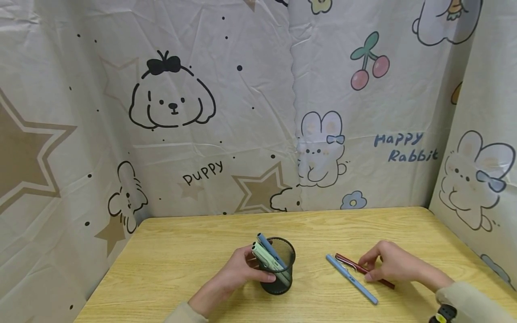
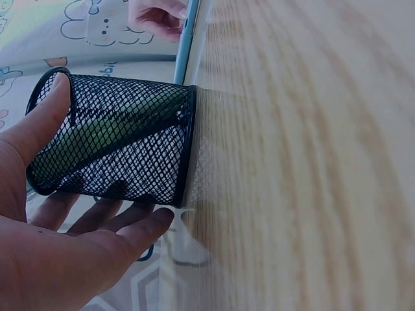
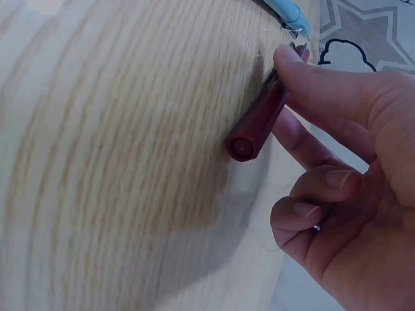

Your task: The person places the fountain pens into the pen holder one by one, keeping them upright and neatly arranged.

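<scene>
A black mesh pen holder [image 1: 279, 272] stands on the wooden table [image 1: 181, 264], with a green pen [image 1: 264, 259] and a blue pen [image 1: 269, 249] leaning inside. My left hand [image 1: 258, 272] grips it from the left. In the left wrist view the thumb [image 2: 45, 116] lies along the holder [image 2: 130, 146] and the fingers curl under it. To the right lie a light blue pen [image 1: 352, 279] and a dark red pen [image 1: 350, 263]. My right hand [image 1: 369, 270] pinches the red pen [image 3: 258, 124] between thumb [image 3: 305, 74] and fingers, low at the tabletop.
Cartoon-printed cloth [image 1: 242, 112] walls the table at the back and on both sides. The table's right edge runs close to the right cloth wall [image 1: 476, 179]. The light blue pen's clip end [image 3: 288, 11] lies just beyond the red pen.
</scene>
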`<state>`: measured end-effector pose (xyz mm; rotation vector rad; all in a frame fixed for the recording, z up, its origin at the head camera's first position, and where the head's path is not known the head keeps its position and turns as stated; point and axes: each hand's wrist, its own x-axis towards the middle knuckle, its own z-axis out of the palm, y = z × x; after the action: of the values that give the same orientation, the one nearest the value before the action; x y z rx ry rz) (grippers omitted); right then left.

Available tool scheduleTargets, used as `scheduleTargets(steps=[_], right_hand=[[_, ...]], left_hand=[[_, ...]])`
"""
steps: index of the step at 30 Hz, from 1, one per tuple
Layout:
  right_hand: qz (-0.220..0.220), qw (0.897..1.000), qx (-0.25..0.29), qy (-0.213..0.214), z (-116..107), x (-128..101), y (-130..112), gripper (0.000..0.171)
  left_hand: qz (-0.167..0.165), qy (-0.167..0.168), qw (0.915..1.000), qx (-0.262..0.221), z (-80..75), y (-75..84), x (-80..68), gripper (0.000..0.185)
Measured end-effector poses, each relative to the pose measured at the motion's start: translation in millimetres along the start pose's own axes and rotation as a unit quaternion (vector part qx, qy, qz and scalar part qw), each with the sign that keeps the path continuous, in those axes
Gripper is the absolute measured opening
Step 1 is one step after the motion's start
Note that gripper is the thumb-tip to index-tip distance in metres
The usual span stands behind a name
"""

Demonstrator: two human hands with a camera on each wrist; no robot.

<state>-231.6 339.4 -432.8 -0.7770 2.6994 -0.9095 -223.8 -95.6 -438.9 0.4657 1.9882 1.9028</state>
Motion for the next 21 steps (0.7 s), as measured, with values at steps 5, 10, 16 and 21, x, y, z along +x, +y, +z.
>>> scheduleTargets(steps=[5,10,16,21], right_hand=[[0.001,1.0,0.018,-0.001,0.9,1.3,4.2,0.029],[0.016,0.999,0.03,-0.002,1.5,2.4,5.7,0.031],[0.019,0.999,0.048,-0.006,1.6,4.9,6.5,0.032],[0.007,0.998,0.055,-0.004,1.6,5.4,8.0,0.028]], left_hand=[[0.0,0.0,1.0,0.0,-0.2,-0.3,0.5,0.06],[0.003,-0.001,1.0,0.002,-0.3,-0.8,0.4,0.059],[0.003,-0.001,1.0,0.0,-0.4,-0.8,0.3,0.059],[0.001,-0.002,1.0,-0.002,-0.2,-0.3,0.4,0.06]])
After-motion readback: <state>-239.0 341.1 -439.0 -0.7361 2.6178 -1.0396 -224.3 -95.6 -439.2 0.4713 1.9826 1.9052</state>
